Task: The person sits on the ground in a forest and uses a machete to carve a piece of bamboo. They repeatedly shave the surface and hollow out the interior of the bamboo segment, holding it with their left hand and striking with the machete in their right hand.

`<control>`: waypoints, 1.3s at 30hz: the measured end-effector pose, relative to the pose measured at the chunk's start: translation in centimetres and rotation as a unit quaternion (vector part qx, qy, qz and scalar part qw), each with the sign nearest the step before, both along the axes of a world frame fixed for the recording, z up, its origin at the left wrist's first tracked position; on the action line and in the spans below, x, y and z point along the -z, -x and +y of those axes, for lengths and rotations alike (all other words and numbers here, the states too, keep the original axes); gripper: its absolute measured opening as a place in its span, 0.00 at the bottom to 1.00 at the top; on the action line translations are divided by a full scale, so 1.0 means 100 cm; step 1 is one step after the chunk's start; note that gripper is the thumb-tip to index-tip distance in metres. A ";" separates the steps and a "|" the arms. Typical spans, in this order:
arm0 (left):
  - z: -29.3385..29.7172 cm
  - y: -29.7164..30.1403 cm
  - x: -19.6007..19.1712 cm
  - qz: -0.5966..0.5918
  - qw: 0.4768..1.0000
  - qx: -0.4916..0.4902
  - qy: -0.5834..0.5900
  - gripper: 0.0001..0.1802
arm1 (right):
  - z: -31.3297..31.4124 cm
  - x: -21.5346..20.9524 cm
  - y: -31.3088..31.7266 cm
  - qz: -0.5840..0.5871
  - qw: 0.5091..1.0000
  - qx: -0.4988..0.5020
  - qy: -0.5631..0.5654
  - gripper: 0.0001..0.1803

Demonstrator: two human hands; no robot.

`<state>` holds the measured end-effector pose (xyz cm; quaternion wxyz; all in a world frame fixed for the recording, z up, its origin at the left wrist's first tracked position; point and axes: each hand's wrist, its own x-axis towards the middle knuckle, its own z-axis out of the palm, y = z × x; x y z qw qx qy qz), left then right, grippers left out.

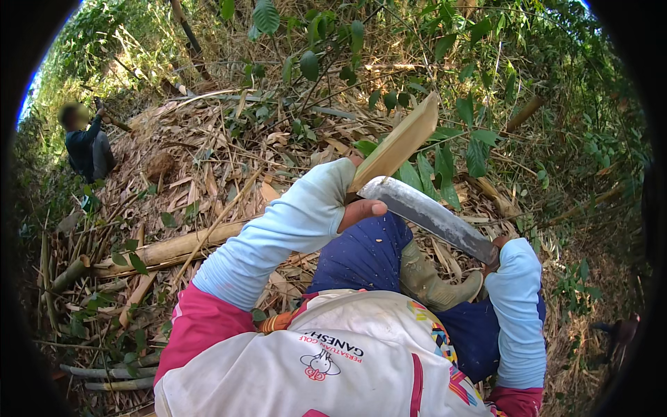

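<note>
Over blue trousers (pixel 365 254), the right hand (pixel 495 254), fingers closed, grips a machete (pixel 434 217), handle mostly hidden, and the left hand (pixel 358 212) a pale wooden piece (pixel 399 142), lower end covered, with leafy sprigs (pixel 476 154), a bamboo pole (pixel 174 251) and a small, indistinct person (pixel 89 147) beyond.

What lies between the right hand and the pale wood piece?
In the head view, the machete blade spans that stretch, running from the right hand toward the wood piece's lower part; whether it touches the wood is unclear.
</note>
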<state>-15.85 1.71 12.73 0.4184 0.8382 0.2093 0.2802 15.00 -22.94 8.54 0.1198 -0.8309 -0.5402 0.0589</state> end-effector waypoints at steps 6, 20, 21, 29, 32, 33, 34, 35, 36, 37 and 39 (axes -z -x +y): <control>-0.006 -0.001 -0.006 0.068 0.994 -0.039 0.071 0.26 | 0.007 -0.006 0.000 -0.007 0.998 0.033 0.048 0.20; -0.009 0.000 -0.003 -0.037 0.982 0.010 0.183 0.29 | 0.013 -0.031 0.029 0.056 0.998 0.031 0.024 0.19; -0.011 -0.001 -0.005 -0.036 0.983 0.001 0.178 0.29 | 0.012 -0.029 0.028 0.044 0.998 0.028 0.019 0.19; -0.012 0.001 -0.006 -0.007 0.993 -0.001 0.121 0.31 | 0.010 -0.023 0.020 0.031 0.999 -0.003 0.045 0.20; -0.014 0.000 -0.003 0.004 0.994 0.004 0.113 0.31 | 0.006 -0.018 0.018 -0.004 1.000 -0.016 -0.006 0.21; -0.015 0.002 -0.004 0.015 0.993 0.005 0.115 0.32 | 0.007 -0.020 0.019 -0.005 1.000 -0.017 -0.013 0.21; -0.016 0.001 -0.006 0.024 0.994 0.002 0.109 0.32 | 0.008 -0.024 0.022 -0.007 1.000 -0.017 -0.019 0.21; -0.017 0.002 -0.007 0.033 0.994 0.000 0.103 0.32 | 0.009 -0.027 0.024 -0.008 0.999 -0.018 -0.026 0.21; -0.019 0.000 -0.008 0.039 0.995 -0.006 0.090 0.32 | 0.009 -0.030 0.026 -0.026 0.999 -0.021 -0.039 0.21; -0.018 -0.001 -0.006 0.038 0.997 -0.013 0.065 0.31 | 0.009 -0.031 0.028 -0.043 0.997 -0.024 -0.051 0.21; -0.016 -0.002 0.004 0.033 0.999 -0.027 0.004 0.30 | 0.009 -0.031 0.028 -0.083 0.994 -0.029 -0.060 0.22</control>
